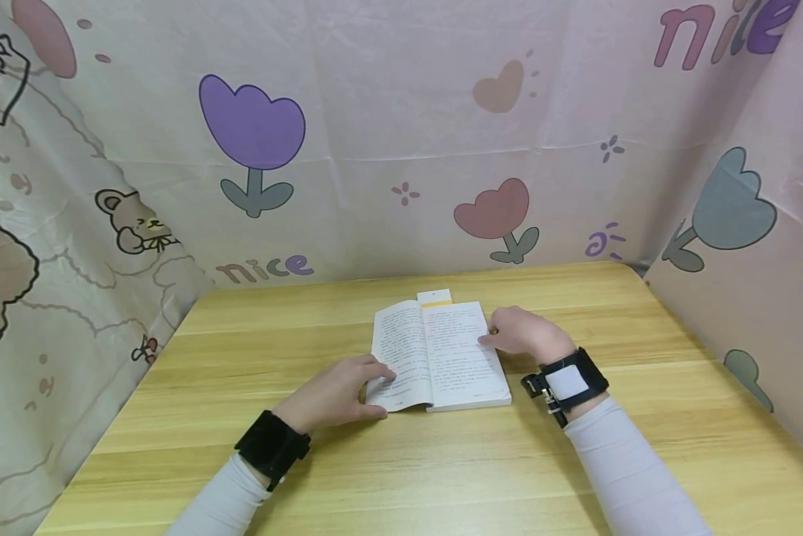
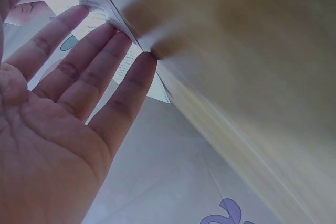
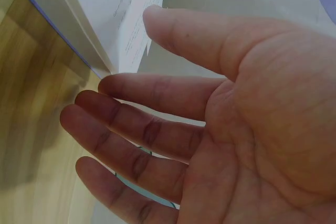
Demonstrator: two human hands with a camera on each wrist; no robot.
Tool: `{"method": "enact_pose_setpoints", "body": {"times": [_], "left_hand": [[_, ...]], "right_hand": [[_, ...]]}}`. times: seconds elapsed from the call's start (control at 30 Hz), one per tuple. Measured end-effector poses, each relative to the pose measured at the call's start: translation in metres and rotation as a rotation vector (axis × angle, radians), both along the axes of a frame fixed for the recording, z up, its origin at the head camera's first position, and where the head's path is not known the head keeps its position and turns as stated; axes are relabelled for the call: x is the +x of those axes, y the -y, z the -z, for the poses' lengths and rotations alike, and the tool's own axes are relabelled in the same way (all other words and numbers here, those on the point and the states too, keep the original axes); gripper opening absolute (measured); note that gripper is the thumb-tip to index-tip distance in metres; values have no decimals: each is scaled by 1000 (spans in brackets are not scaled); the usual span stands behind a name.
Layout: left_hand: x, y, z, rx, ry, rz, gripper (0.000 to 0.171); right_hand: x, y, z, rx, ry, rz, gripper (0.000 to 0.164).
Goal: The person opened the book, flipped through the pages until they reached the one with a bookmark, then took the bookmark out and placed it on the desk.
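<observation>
An open paperback book (image 1: 464,357) with printed pages lies on the wooden table. My left hand (image 1: 330,391) is at its lower left corner, with fingertips on the left page and the thumb by the bottom edge. In the left wrist view the fingers (image 2: 126,93) are nearly straight and reach to the page. My right hand (image 1: 528,333) is beside the right page's outer edge. The right wrist view shows its fingers (image 3: 152,129) loosely bent, thumb apart from them, nothing between; the book's edge (image 3: 84,30) is just beyond the fingertips.
A white card with a yellow stripe (image 1: 434,298) sticks out past the book's top edge. The wooden table (image 1: 294,320) meets a printed cloth backdrop (image 1: 374,112) behind and at both sides. Black bands with devices (image 1: 567,381) are on both wrists.
</observation>
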State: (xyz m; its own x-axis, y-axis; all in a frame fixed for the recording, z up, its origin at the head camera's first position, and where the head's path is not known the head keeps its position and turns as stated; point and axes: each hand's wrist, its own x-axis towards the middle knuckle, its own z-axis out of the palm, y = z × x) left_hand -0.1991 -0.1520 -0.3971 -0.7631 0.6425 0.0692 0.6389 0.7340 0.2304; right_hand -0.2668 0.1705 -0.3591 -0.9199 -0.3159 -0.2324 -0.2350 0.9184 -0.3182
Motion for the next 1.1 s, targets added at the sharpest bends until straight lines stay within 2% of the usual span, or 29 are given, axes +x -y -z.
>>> {"method": "enact_pose_setpoints", "body": {"times": [0.27,0.5,0.67,0.87,1.1], "left_hand": [[-1,1,1,-5,-10,4,56],[0,0,1,-3,-14,4,56],[-1,1,1,5,-14,5,56],[0,1,1,2,1,-4,56],[0,1,0,1,6,-10,56]], "right_hand": [[-1,-3,1,-45,-4,-17,24],[-3,-8,-6,-76,-14,-45,25],[-3,-11,-10,-115,-51,-84,31],[-4,-15,-14,-167,-92,-125,25],[-6,-18,-17,-241,-63,-149,27]]}}
